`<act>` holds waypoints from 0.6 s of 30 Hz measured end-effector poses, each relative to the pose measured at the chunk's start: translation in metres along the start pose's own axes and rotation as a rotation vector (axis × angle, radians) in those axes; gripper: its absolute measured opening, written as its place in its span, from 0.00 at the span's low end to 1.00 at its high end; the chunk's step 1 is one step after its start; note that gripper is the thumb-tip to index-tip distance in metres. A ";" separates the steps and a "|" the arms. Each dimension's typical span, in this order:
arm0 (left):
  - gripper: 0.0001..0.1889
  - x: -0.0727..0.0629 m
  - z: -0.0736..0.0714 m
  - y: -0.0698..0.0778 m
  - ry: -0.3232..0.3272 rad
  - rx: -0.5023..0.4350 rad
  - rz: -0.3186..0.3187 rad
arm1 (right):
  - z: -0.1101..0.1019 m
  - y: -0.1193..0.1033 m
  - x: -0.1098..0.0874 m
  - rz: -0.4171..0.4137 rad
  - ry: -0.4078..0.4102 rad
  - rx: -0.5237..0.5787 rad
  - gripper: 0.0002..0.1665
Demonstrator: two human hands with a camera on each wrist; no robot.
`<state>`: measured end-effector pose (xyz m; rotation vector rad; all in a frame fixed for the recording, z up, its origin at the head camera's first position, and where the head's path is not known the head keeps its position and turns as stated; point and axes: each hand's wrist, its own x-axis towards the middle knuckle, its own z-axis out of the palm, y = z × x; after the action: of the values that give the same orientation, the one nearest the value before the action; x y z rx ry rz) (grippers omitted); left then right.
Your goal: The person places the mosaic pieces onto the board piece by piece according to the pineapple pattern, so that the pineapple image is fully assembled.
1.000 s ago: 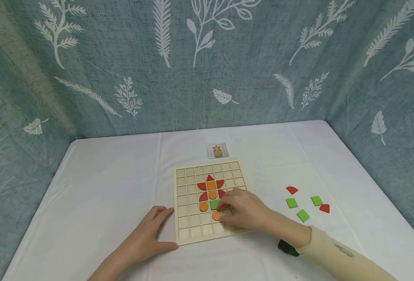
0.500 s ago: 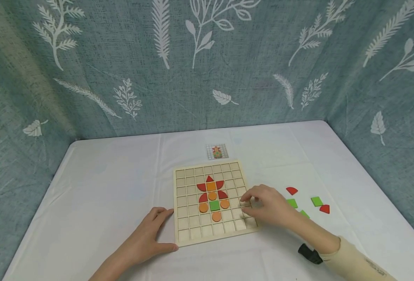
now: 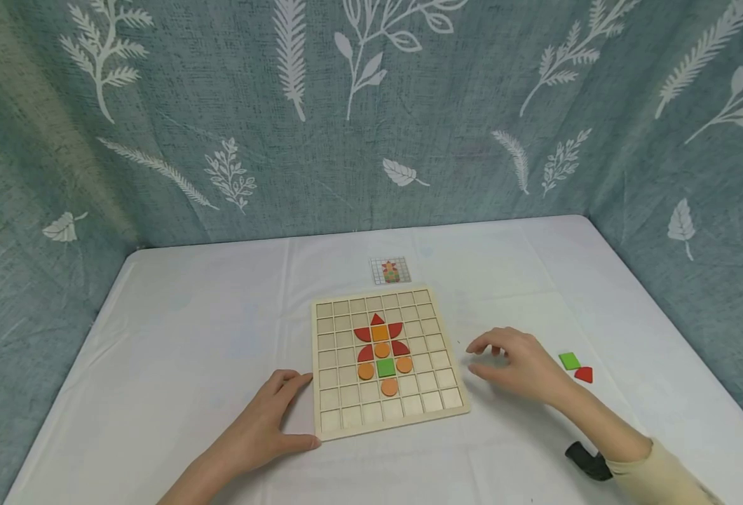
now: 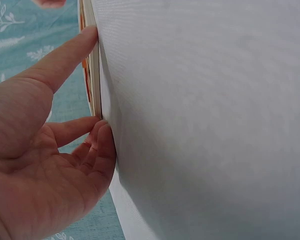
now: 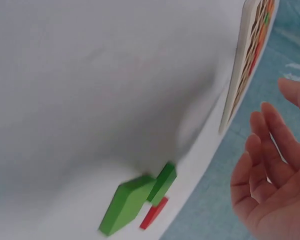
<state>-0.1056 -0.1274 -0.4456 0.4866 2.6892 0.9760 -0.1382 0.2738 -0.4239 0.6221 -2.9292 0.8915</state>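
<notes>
A wooden grid board [image 3: 340, 419] lies on the white table. On it, a red triangle [image 3: 377, 320], an orange square [image 3: 380, 333], a green square [image 3: 386, 367], several orange discs and several red quarter-round pieces form a figure. My left hand [image 3: 261, 424] rests at the board's left edge, thumb at the near corner, fingertips touching the side. To the right of the board hovers my right hand [image 3: 516, 361], holding nothing, fingers loosely bent and apart from the thumb. In the right wrist view, green tiles [image 5: 127, 205] and a red piece [image 5: 154, 214] lie below that hand.
A small pattern card [image 3: 391, 271] lies behind the board. Right of my right hand sit a loose green square [image 3: 569, 361] and a red piece [image 3: 584, 374]; the hand hides other loose pieces. A leaf-patterned curtain [image 3: 321, 175] surrounds the table's back and sides.
My right hand has let go of an orange disc beside the green square and moved right, off the board, over the loose pieces. The left hand stays at the board's edge.
</notes>
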 end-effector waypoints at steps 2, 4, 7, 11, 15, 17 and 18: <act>0.49 0.000 0.000 0.000 0.002 0.003 0.003 | -0.002 0.003 -0.002 0.002 0.012 -0.008 0.12; 0.49 0.000 0.000 0.000 0.004 0.005 0.006 | -0.004 0.006 -0.003 0.004 0.019 -0.017 0.12; 0.49 -0.001 0.000 0.000 0.006 0.012 0.010 | -0.006 0.010 -0.004 0.003 0.025 -0.025 0.12; 0.48 -0.001 -0.001 0.000 0.010 0.014 0.016 | -0.008 0.014 -0.006 0.001 0.029 -0.024 0.12; 0.49 -0.001 0.000 0.000 0.006 0.007 0.012 | -0.010 0.016 -0.007 -0.028 0.051 -0.033 0.12; 0.49 -0.001 0.000 0.000 0.002 0.002 0.007 | -0.012 0.017 -0.008 -0.047 0.069 -0.037 0.12; 0.48 -0.001 0.000 0.000 0.001 0.001 0.008 | -0.013 0.018 -0.008 -0.049 0.075 -0.036 0.12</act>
<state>-0.1047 -0.1277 -0.4455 0.4975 2.6914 0.9772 -0.1387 0.2975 -0.4238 0.6407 -2.8436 0.8366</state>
